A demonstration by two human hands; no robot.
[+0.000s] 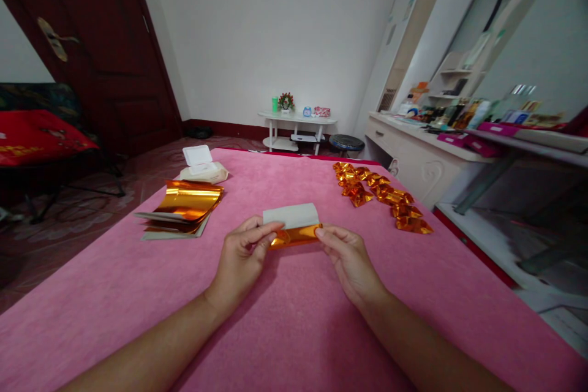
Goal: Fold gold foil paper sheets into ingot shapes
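Note:
Between my two hands is a sheet of gold foil paper (301, 235), its near edge folded over to the gold side while the pale grey back shows along the far part. My left hand (243, 252) pinches the left end of the fold between thumb and fingers. At the right end, my right hand (349, 260) pinches the same fold. A stack of gold foil sheets (190, 201) lies to the left, curling at the edges. Over on the right, several folded gold foil pieces (397, 197) sit in loose rows.
Behind the stack is an opened pack of wipes (204, 170) with its white lid up. A pink cloth (285, 331) covers the table. Beyond it stand a low white table (297, 116) and a round stool (346, 143). A cluttered dresser (413, 147) is at right.

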